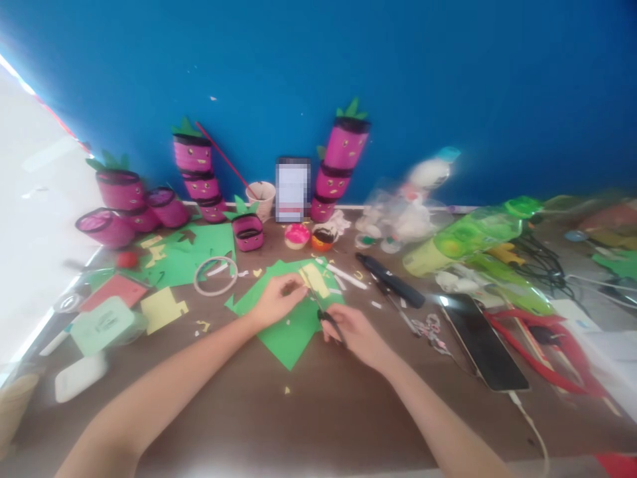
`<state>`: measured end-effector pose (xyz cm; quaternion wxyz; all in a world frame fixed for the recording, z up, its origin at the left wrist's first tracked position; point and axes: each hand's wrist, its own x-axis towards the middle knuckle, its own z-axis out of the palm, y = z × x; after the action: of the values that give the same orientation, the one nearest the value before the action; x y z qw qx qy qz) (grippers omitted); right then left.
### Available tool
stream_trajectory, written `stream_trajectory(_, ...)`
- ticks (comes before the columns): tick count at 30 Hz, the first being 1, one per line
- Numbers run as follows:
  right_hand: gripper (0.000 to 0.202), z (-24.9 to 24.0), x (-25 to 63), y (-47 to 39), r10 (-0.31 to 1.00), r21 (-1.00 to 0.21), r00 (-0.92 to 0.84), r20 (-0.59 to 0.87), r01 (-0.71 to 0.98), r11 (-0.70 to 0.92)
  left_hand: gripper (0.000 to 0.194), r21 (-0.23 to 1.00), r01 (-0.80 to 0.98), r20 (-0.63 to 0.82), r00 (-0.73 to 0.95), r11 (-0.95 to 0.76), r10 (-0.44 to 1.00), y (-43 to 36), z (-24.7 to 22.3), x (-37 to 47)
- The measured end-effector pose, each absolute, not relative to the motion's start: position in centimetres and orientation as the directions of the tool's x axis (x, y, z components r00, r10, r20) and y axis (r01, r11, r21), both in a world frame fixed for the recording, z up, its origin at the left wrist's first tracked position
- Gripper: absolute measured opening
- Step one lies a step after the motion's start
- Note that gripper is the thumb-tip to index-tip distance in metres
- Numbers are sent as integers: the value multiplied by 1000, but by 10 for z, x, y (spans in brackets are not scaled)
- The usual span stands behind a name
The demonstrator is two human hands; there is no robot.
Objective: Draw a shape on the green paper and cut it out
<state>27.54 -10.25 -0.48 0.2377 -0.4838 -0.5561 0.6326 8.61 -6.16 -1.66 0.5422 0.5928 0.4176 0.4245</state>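
Note:
Black-handled scissors [322, 315] are in my right hand [353, 332], with fingers closed round the handles. Their thin blades point up and left, toward the fingertips of my left hand [279, 297]. That left hand is closed in a pinch beside a piece of yellow paper [316, 280]; whatever lies between the fingertips is too small to make out. Beneath both hands is green paper [286, 342], spread in overlapping sheets on the brown table [239, 411].
Purple cups with green leaf tops [346, 146] stand stacked along the blue wall, near a phone [292, 192] and a white cup [261, 199]. Paint pots [297, 236], a black tool [391, 280], a green bottle [468, 239] and a charging phone [485, 342] lie around. Tape ring [215, 276] at left.

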Motion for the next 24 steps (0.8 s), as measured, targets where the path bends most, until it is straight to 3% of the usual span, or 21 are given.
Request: stream_trajectory(24, 32, -7, 278, -102, 826, -934, -445, -346, 243, -260, 15, 993, -110, -13, 304, 49, 952, -58, -19, 83)
